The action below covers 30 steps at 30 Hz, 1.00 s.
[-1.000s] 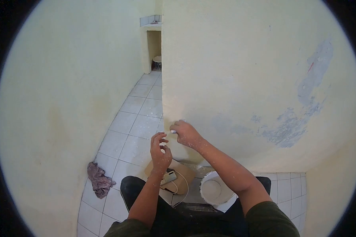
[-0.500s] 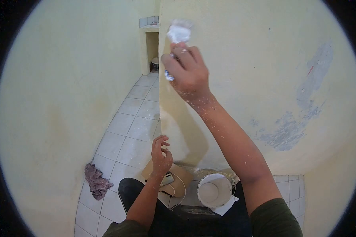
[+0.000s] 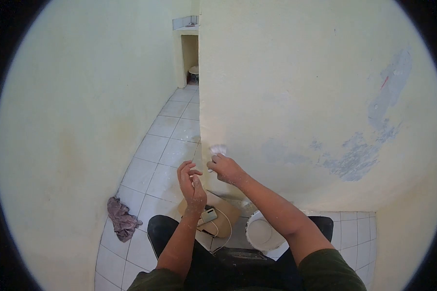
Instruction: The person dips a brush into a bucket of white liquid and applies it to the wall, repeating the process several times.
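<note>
A paintbrush (image 3: 218, 149) with white paint on its bristles is gripped in my right hand (image 3: 226, 169), low on the pale yellow wall (image 3: 277, 63) beside its left corner edge. The bristles overlap the wall's surface, and the fingers hide most of the handle. My left hand (image 3: 192, 186) hovers just to the left, fingers spread and slightly curled, holding nothing. Between my knees stands a white bucket (image 3: 250, 233) with paint-smeared inner walls, partly covered by my right forearm.
A phone-like device (image 3: 208, 216) with a white cable rests on a brown cardboard piece (image 3: 228, 208). To the left, a crumpled purplish cloth (image 3: 123, 220) lies on the white floor tiles (image 3: 153, 182). Grey patches (image 3: 354, 157) mark the wall. Another bucket (image 3: 193, 73) sits in the far alcove.
My right hand has swept down with the paintbrush from high on the wall to near the lower corner. My left hand has shifted slightly left and up, still open.
</note>
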### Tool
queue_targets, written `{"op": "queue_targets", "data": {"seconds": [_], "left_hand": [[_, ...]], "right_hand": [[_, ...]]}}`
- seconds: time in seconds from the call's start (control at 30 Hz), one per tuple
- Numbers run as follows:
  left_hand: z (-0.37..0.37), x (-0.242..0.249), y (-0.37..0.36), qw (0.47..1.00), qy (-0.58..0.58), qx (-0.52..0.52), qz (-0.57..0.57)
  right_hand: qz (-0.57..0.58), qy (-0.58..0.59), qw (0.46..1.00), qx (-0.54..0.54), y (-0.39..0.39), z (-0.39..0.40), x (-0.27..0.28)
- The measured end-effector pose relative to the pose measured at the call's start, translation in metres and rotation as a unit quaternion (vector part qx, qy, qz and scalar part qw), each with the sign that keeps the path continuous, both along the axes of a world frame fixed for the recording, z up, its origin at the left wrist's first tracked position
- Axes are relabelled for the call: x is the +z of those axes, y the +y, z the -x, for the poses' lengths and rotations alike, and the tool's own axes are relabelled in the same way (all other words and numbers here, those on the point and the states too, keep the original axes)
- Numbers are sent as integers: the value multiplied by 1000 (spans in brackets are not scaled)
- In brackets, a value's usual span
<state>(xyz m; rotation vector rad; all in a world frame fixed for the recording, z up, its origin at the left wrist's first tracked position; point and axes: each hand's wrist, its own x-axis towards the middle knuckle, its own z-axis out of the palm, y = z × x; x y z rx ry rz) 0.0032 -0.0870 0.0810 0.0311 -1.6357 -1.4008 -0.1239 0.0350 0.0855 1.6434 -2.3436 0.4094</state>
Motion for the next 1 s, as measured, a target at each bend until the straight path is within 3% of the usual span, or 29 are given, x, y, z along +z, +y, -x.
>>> {"op": "queue_targets", "data": {"seconds": [0.17, 0.33, 0.47, 0.63, 0.77, 0.9, 1.0], "left_hand": [[1, -2, -1, 1000, -9, -28, 10], [-3, 6, 4, 998, -38, -44, 16], [-9, 21, 8, 990, -34, -68, 118], [-8, 22, 16, 980, -17, -120, 160], [-6, 22, 16, 977, -6, -124, 171], [-10, 25, 16, 979, -22, -122, 161], [-9, 22, 15, 980, -20, -113, 162]], "right_hand": [[104, -58, 992, -32, 9, -2, -3], [299, 20, 954, -29, 7, -8, 109], [357, 159, 920, 9, 7, -11, 208], [413, 407, 815, 19, 3, -1, 286], [356, 361, 862, -2, 8, -1, 272], [207, 314, 927, -8, 23, 3, 186], [151, 182, 972, 16, 33, -7, 117]]}}
